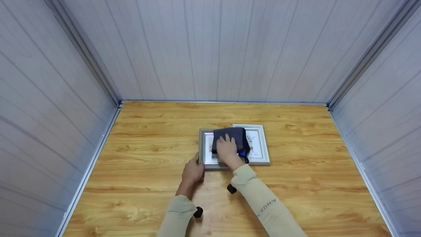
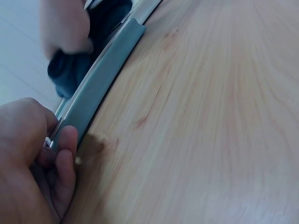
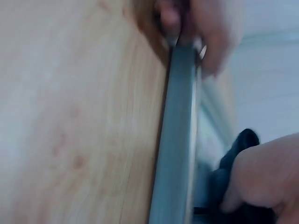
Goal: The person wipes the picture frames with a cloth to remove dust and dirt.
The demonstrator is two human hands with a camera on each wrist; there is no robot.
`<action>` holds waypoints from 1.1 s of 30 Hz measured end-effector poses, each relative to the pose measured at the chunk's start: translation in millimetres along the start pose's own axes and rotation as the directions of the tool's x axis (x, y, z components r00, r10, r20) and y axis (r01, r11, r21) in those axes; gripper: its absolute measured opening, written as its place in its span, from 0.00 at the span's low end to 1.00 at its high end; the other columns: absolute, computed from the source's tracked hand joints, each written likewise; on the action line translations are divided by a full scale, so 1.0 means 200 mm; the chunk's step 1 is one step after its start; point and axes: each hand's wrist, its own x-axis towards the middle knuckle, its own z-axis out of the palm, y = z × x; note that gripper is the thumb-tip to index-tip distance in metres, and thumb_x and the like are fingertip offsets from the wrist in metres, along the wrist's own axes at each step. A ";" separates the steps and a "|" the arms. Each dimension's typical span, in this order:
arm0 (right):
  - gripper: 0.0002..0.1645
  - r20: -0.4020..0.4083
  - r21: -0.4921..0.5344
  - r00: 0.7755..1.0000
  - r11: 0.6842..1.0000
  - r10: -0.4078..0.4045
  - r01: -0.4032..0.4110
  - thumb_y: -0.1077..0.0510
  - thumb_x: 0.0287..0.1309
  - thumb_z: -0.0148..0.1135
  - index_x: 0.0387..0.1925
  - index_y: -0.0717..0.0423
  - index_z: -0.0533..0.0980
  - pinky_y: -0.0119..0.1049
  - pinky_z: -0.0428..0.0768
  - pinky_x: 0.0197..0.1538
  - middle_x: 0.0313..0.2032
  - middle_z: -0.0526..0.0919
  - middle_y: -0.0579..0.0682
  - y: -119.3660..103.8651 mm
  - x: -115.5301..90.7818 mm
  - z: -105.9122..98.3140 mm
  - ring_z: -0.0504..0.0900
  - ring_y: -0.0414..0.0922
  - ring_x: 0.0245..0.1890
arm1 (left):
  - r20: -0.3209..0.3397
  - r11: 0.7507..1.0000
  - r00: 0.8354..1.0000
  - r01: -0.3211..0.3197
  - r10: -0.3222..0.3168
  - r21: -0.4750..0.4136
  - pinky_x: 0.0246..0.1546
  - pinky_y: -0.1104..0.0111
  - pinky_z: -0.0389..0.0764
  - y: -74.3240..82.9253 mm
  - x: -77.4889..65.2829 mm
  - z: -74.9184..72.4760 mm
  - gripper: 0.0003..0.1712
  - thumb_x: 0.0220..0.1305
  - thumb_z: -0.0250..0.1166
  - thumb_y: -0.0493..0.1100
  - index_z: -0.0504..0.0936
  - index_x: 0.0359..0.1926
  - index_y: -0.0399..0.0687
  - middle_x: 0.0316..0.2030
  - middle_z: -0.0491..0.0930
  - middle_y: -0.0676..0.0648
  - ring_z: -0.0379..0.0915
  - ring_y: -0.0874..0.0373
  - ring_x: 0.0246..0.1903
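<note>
A silver-grey picture frame [image 1: 202, 144] lies face up on the wooden surface. Its lower left corner is pinched by my left hand [image 1: 193, 169], thumb above and fingers curled at the outer edge in the left wrist view. A folded dark cloth [image 1: 228, 132] covers part of the picture and reaches past the frame's right side. My right hand [image 1: 227, 148] presses on this cloth with its fingers spread and fairly straight. In the right wrist view the dark cloth [image 3: 243, 142] shows beside the thumb, partly hidden by the hand.
A white picture frame [image 1: 264, 144] with a plant print lies at the right, partly covered by the cloth. Something blue and a black loop [image 1: 246, 160] show at the cloth's lower edge. Pale panel walls [image 1: 210, 49] enclose the wooden surface [image 1: 148, 141] at the back and sides.
</note>
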 end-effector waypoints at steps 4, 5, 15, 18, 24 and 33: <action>0.40 -0.034 0.064 0.995 0.993 -0.098 0.100 0.51 0.47 0.61 0.63 0.51 0.59 0.51 0.51 0.59 0.63 0.56 0.49 -0.01 0.06 0.03 0.49 0.53 0.63 | -0.002 1.000 1.000 0.000 0.000 0.013 0.17 0.65 0.67 -0.01 0.01 0.00 0.29 0.59 0.49 0.49 0.60 0.63 0.58 0.30 0.75 0.45 0.70 0.56 0.18; 0.41 -0.044 0.082 0.990 0.987 -0.132 0.136 0.52 0.46 0.62 0.63 0.51 0.59 0.50 0.52 0.59 0.64 0.56 0.49 -0.02 0.06 0.04 0.49 0.53 0.63 | -0.005 1.000 1.000 0.006 -0.006 0.018 0.17 0.65 0.67 -0.02 0.01 0.00 0.29 0.59 0.49 0.49 0.60 0.63 0.58 0.29 0.75 0.45 0.70 0.56 0.17; 0.36 -0.048 0.124 0.900 0.892 -0.432 0.435 0.63 0.44 0.59 0.60 0.51 0.64 0.48 0.57 0.57 0.62 0.60 0.48 -0.03 -0.15 -0.02 0.54 0.52 0.62 | -0.056 0.998 0.998 -0.032 0.034 0.048 0.12 0.64 0.63 -0.03 0.02 -0.05 0.31 0.56 0.50 0.48 0.60 0.63 0.57 0.18 0.74 0.47 0.66 0.56 0.13; 0.36 -0.023 0.138 0.898 0.889 -0.439 0.438 0.64 0.44 0.58 0.59 0.50 0.65 0.48 0.57 0.57 0.62 0.60 0.47 -0.03 -0.16 -0.05 0.54 0.51 0.62 | -0.067 0.998 0.997 -0.027 0.031 0.055 0.13 0.64 0.64 -0.02 0.02 -0.07 0.31 0.55 0.51 0.48 0.61 0.63 0.57 0.19 0.74 0.48 0.67 0.56 0.13; 0.35 -0.054 -0.024 0.942 0.944 -0.331 0.330 0.51 0.49 0.60 0.61 0.49 0.63 0.49 0.61 0.55 0.62 0.60 0.47 -0.08 0.00 -0.06 0.57 0.53 0.61 | -0.042 0.999 0.999 -0.026 0.028 0.036 0.19 0.64 0.68 0.00 0.05 -0.07 0.30 0.56 0.51 0.48 0.63 0.62 0.58 0.25 0.76 0.47 0.71 0.56 0.17; 0.31 -0.061 -0.183 0.993 0.979 -0.104 0.091 0.45 0.53 0.55 0.58 0.50 0.65 0.49 0.63 0.51 0.55 0.67 0.51 -0.15 0.10 -0.03 0.63 0.53 0.55 | -0.036 0.998 0.999 -0.036 0.038 0.060 0.22 0.64 0.67 0.01 0.01 0.01 0.30 0.56 0.52 0.48 0.62 0.63 0.55 0.32 0.76 0.48 0.70 0.55 0.23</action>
